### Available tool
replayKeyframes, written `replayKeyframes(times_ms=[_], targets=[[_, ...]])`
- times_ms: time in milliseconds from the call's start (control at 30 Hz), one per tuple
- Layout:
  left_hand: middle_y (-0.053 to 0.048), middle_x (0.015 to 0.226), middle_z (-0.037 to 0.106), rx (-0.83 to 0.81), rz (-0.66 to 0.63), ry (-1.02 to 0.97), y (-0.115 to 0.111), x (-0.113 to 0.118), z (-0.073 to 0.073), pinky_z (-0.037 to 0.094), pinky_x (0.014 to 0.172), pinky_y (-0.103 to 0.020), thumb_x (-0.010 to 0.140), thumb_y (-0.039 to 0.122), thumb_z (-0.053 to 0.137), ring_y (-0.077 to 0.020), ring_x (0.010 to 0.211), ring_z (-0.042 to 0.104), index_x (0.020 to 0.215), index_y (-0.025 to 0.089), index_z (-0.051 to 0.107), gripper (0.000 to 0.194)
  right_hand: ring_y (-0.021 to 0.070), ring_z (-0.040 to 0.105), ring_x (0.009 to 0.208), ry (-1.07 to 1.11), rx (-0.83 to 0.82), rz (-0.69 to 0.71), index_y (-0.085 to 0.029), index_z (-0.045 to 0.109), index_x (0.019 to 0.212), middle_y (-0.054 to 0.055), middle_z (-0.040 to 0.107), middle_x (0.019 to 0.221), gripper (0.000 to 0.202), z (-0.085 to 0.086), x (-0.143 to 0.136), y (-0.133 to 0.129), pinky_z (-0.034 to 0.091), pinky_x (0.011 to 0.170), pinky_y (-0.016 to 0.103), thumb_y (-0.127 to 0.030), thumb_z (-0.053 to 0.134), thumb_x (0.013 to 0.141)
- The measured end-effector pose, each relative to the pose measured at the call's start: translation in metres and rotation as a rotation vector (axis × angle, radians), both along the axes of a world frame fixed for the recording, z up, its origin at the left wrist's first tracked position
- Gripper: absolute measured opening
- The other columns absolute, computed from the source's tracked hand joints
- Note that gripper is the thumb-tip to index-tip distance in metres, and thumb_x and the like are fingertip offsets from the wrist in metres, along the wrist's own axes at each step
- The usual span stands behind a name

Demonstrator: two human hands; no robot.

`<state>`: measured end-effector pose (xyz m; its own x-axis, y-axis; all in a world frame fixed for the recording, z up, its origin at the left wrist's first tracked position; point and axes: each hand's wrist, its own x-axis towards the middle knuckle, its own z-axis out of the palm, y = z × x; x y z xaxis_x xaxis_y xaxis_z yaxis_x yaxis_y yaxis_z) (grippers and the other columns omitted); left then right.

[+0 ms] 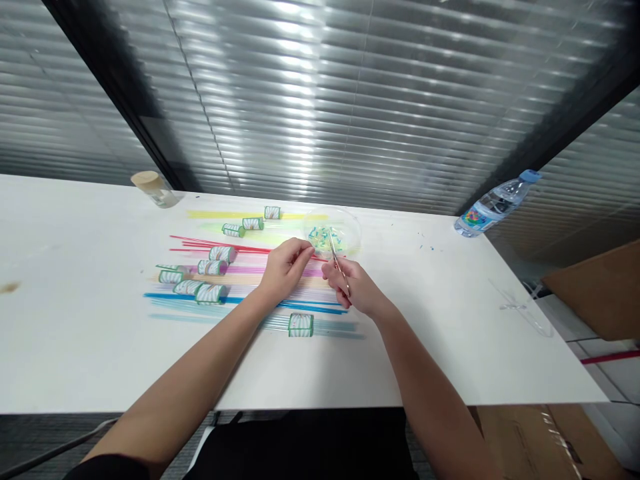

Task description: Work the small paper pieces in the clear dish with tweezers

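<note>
My right hand [350,283] grips a pair of scissors [335,253], whose blades point away from me over a clear shallow dish [359,235]. Small green, blue and yellow cut bits [323,237] lie in that dish. Just left of the blades, my left hand [289,265] is closed in a pinch at the dish's near edge; what its fingertips hold is too small to make out. Beneath both hands run bundles of thin coloured sticks, among them red sticks [250,249], blue sticks [305,306] and yellow sticks [225,215]. Patterned paper bands [301,325] sit around several bundles.
A jar with a wooden lid [154,189] stands at the back left of the white table [400,360]. A water bottle [495,205] is at the back right. Clear looped plastic [520,308] lies near the right edge, with cardboard boxes [600,287] beyond it.
</note>
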<state>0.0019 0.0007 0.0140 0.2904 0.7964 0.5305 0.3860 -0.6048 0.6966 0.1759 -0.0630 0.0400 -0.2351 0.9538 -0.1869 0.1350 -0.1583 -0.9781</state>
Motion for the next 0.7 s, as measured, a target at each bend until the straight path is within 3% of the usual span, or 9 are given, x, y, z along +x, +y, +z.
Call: replayKeyframes(times_ms=[400,700], targets=[[-0.002,0.073,0.063,-0.016,-0.018,0.009,-0.0010,0.0005,0.0019,0.045,0.064,-0.028,0.093,0.029,0.050,-0.0147,0.068,0.057,0.082,0.019,0.062,0.018,0.0066,0.038,0.038,0.017,-0.021,-0.028,-0.022,0.038,0.073,-0.007,0.033,0.059,0.050,-0.0040,-0.0004,0.0018,0.028,0.037,0.023,-0.065,0.061,0.080],[-0.001,0.072,0.063,-0.002,0.046,-0.016,-0.0002,0.0021,0.0008,0.042,0.061,-0.026,0.091,0.027,0.055,-0.0129,0.065,0.054,0.079,0.019,0.061,0.016,0.0063,0.037,0.038,-0.018,-0.001,-0.028,-0.022,0.038,0.073,-0.007,0.033,0.059,0.048,-0.0053,-0.0014,0.0023,0.027,0.036,0.022,-0.063,0.059,0.083]])
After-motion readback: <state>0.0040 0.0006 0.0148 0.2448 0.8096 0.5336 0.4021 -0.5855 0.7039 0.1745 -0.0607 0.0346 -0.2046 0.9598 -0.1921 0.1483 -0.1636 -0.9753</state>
